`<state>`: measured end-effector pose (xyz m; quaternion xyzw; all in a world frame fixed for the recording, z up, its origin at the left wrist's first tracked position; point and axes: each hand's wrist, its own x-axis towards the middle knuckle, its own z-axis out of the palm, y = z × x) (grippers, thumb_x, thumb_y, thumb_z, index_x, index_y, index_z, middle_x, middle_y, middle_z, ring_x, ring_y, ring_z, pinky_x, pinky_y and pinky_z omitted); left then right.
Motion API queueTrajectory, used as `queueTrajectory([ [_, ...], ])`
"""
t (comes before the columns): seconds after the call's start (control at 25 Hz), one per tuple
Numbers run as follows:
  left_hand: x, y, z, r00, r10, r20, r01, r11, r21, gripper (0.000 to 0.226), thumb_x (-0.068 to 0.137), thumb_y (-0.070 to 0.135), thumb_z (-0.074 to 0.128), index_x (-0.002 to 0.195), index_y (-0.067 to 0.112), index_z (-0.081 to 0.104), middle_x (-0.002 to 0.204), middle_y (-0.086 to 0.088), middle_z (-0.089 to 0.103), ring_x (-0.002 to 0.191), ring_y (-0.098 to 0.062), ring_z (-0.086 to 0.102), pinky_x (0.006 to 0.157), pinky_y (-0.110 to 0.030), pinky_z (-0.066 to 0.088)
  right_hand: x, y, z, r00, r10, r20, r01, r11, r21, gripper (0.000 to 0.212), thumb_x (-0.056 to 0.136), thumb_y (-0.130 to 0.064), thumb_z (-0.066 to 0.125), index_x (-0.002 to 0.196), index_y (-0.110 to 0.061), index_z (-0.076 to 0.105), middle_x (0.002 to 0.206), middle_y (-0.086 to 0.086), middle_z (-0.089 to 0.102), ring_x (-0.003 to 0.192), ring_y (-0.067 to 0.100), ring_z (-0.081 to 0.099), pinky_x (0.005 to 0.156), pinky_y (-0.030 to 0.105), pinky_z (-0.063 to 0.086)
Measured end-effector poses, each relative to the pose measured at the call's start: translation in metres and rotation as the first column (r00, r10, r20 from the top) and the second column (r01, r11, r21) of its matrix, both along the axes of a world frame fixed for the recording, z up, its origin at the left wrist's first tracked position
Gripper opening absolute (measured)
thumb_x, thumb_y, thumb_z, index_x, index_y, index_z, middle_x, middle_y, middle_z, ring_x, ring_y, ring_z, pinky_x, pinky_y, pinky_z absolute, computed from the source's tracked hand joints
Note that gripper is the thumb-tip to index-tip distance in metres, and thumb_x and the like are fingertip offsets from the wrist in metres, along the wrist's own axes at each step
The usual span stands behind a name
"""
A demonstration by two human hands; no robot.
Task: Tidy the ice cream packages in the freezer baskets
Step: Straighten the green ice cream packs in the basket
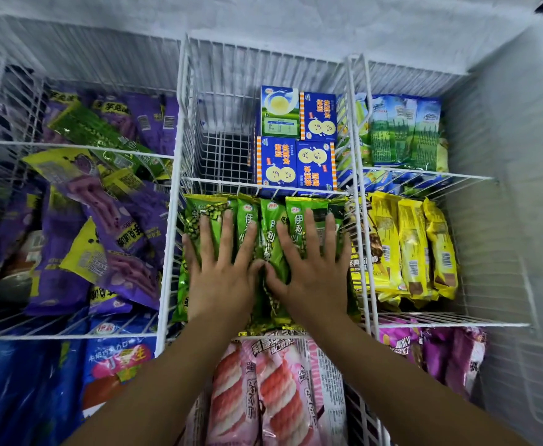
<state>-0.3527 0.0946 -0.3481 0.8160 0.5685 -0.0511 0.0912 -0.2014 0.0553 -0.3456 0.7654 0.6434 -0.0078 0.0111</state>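
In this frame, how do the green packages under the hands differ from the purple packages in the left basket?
The green packages lie side by side in a neat row; the purple packages are jumbled at mixed angles. The left hand and right hand press flat on the green packages; nothing touches the purple packages. Both are plastic wrappers in white wire baskets.
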Motion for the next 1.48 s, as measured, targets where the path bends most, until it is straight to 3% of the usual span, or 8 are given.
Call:
queueTrajectory([
  [0.16, 0.025, 0.008, 0.003, 0.993, 0.114, 0.027, -0.114, 0.993, -0.01, 0.057, 0.096, 0.047, -0.002, 0.151, 0.035, -0.008, 0.159, -0.006, -0.015, 0.143, -0.035, -0.022, 0.114, -0.059, -0.008, -0.011, 0.012, 0.001, 0.999, -0.042, 0.034, 0.044, 0.997, -0.059, 0.065, 0.097, -0.056, 0.027, 0.152, -0.022, 0.029, 0.161, 0.006, 0.019, 0.148, 0.036, 0.011, 0.111, 0.065, 0.013],
  [0.48, -0.014, 0.072, 0.072, 0.822, 0.051, 0.567, -0.218, 0.949, 0.23, 0.053, 0.093, 0.019, 0.034, 0.144, 0.006, 0.039, 0.156, -0.013, 0.025, 0.146, -0.024, 0.017, 0.117, -0.043, 0.015, -0.062, 0.084, 0.073, 0.997, 0.044, -0.066, -0.025, 0.964, 0.264, 0.051, 0.1, -0.036, 0.038, 0.149, -0.023, 0.037, 0.157, 0.007, 0.03, 0.146, 0.028, 0.023, 0.116, 0.054, 0.018],
  [0.64, -0.044, 0.11, 0.074, 0.825, 0.029, 0.565, -0.175, 0.963, 0.207, 0.043, 0.093, 0.016, 0.041, 0.134, 0.008, 0.051, 0.151, -0.011, 0.036, 0.14, -0.023, 0.031, 0.114, -0.04, 0.02, -0.082, 0.114, 0.08, 0.975, 0.213, -0.06, -0.205, 0.972, 0.115, 0.052, 0.087, -0.036, 0.036, 0.131, -0.019, 0.059, 0.142, 0.008, 0.052, 0.136, 0.028, 0.042, 0.113, 0.052, 0.021],
  [0.76, -0.053, 0.098, 0.062, 0.837, 0.003, 0.547, -0.112, 0.98, 0.165, 0.038, 0.094, 0.015, 0.04, 0.128, 0.013, 0.056, 0.152, -0.006, 0.035, 0.142, -0.02, 0.027, 0.116, -0.04, 0.017, -0.066, 0.073, 0.058, 0.956, 0.254, -0.147, -0.254, 0.967, 0.021, 0.058, 0.084, -0.041, 0.046, 0.138, -0.023, 0.053, 0.149, 0.004, 0.045, 0.14, 0.023, 0.036, 0.113, 0.048, 0.024],
  [0.92, -0.075, 0.13, 0.065, 0.727, 0.188, 0.661, -0.419, 0.884, 0.209, 0.03, 0.095, 0.011, 0.043, 0.12, 0.008, 0.059, 0.147, -0.01, 0.041, 0.139, -0.029, 0.031, 0.113, -0.049, 0.025, -0.053, 0.037, 0.022, 0.979, 0.074, -0.19, -0.095, 0.99, -0.105, 0.081, 0.069, -0.04, 0.058, 0.147, -0.03, 0.037, 0.158, -0.001, 0.027, 0.148, 0.022, 0.013, 0.11, 0.052, 0.025],
  [1.0, -0.087, 0.167, 0.067, 0.742, 0.34, 0.579, -0.524, 0.832, 0.183, 0.033, 0.093, 0.009, 0.045, 0.124, 0.003, 0.054, 0.148, -0.018, 0.036, 0.137, -0.037, 0.03, 0.113, -0.05, 0.026, -0.047, 0.037, 0.014, 0.967, 0.094, -0.236, -0.115, 0.99, -0.077, 0.086, 0.065, -0.029, 0.06, 0.147, -0.025, 0.037, 0.158, 0.0, 0.027, 0.148, 0.023, 0.012, 0.109, 0.052, 0.025],
  [1.28, -0.091, 0.288, 0.03, 0.692, 0.722, -0.002, -0.668, 0.639, -0.382, 0.084, 0.091, 0.025, 0.051, 0.152, 0.007, -0.004, 0.152, -0.032, -0.016, 0.141, -0.05, -0.001, 0.11, -0.061, 0.012, -0.04, 0.04, 0.002, 0.968, 0.197, -0.158, -0.204, 0.979, -0.028, 0.077, 0.075, -0.033, 0.044, 0.149, -0.014, 0.033, 0.158, 0.007, 0.027, 0.146, 0.029, 0.023, 0.116, 0.048, 0.017],
  [1.48, -0.097, 0.316, -0.022, 0.718, 0.674, -0.175, -0.649, 0.557, -0.518, 0.095, 0.084, 0.028, 0.061, 0.151, 0.005, -0.001, 0.156, -0.027, 0.0, 0.139, -0.052, 0.013, 0.11, -0.062, 0.021, -0.047, 0.048, 0.001, 0.974, 0.151, -0.169, -0.16, 0.986, -0.039, 0.068, 0.081, -0.03, 0.044, 0.147, -0.014, 0.039, 0.158, 0.006, 0.028, 0.146, 0.026, 0.023, 0.114, 0.054, 0.022],
])
